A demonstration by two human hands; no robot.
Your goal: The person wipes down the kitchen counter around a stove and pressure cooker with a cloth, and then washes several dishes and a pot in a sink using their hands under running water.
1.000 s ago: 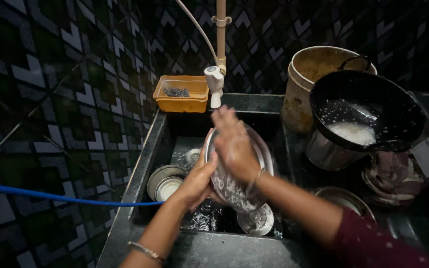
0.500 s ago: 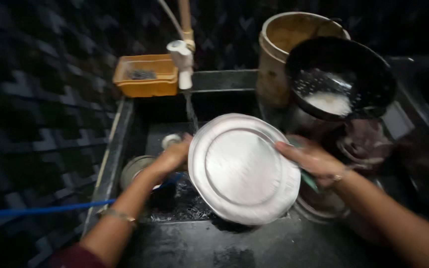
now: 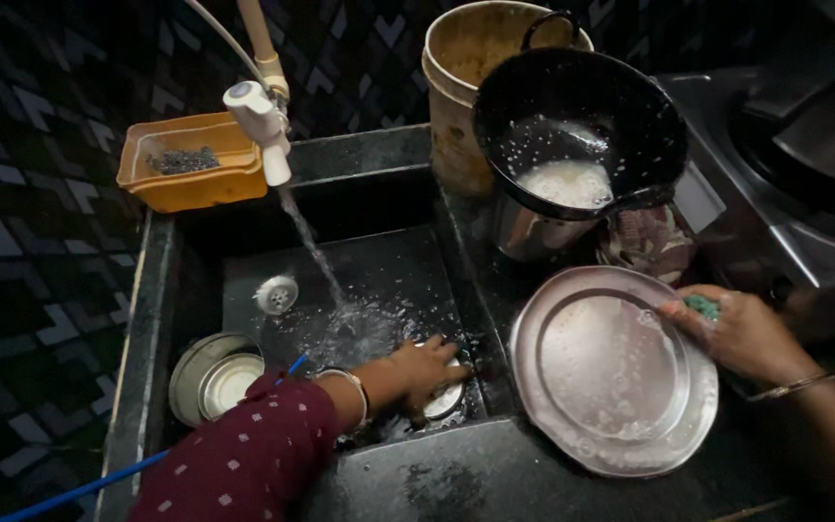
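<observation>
1 head camera looks steeply down, close over the sink [image 3: 161, 290] and counter [image 3: 495, 474].

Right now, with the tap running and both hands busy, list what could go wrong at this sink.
1. The soapy steel plate lies on the wet counter by the sink edge; the right hand, also holding a green scrubber, touches only its rim, so it might slide.
2. The black wok sits tilted on a steel pot and could tip.
3. Water from the tap splashes near the left hand, possibly wetting the sleeve.
</observation>
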